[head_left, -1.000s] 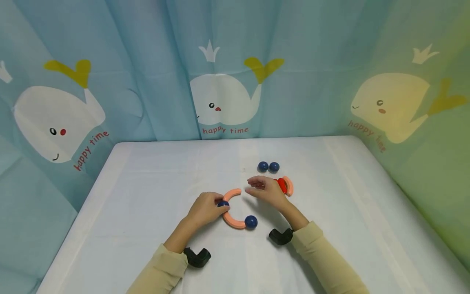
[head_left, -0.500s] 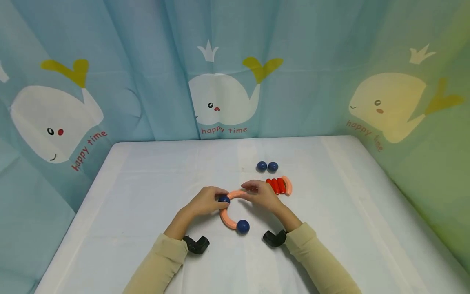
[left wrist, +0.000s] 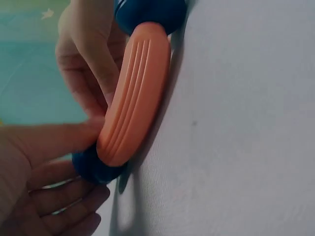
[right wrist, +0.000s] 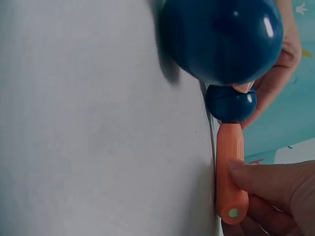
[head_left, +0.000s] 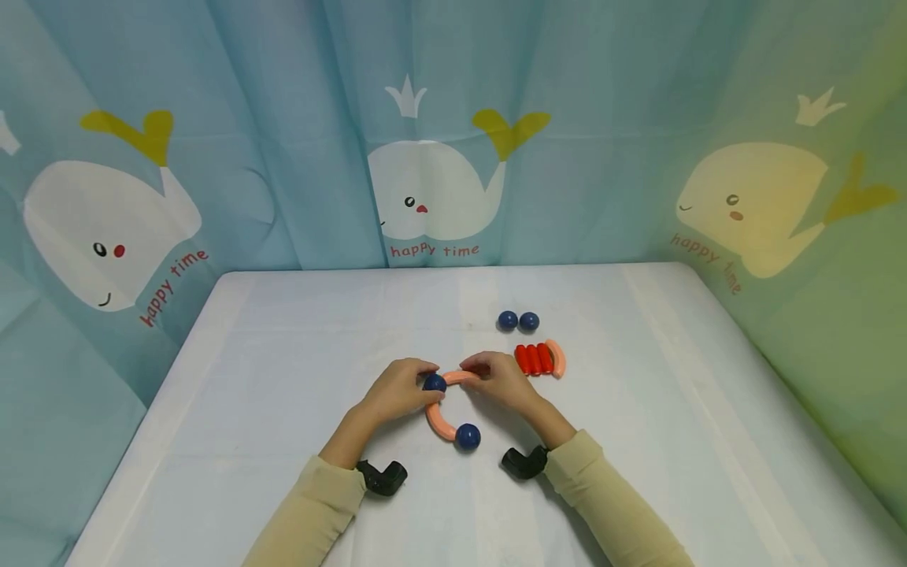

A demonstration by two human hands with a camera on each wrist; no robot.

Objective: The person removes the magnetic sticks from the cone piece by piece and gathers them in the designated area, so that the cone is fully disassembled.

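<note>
On the white table an open loop is made of two orange curved sticks and two dark blue balls. My left hand pinches the left ball between thumb and fingers; that ball joins both sticks. With thumb and fingers, my right hand grips the upper curved stick, whose free end shows a pale green disc in the right wrist view. The lower curved stick, grooved along its side, runs toward me to the front ball. Fingers partly cover the left ball.
Three red sticks lie side by side beyond my right hand, with another orange curved stick at their right. Two more blue balls sit behind them. A patterned curtain hangs behind the table.
My right hand has come down and left from above the table onto the upper curved stick, uncovering the red sticks. The loop has turned slightly, its front ball shifting left.
</note>
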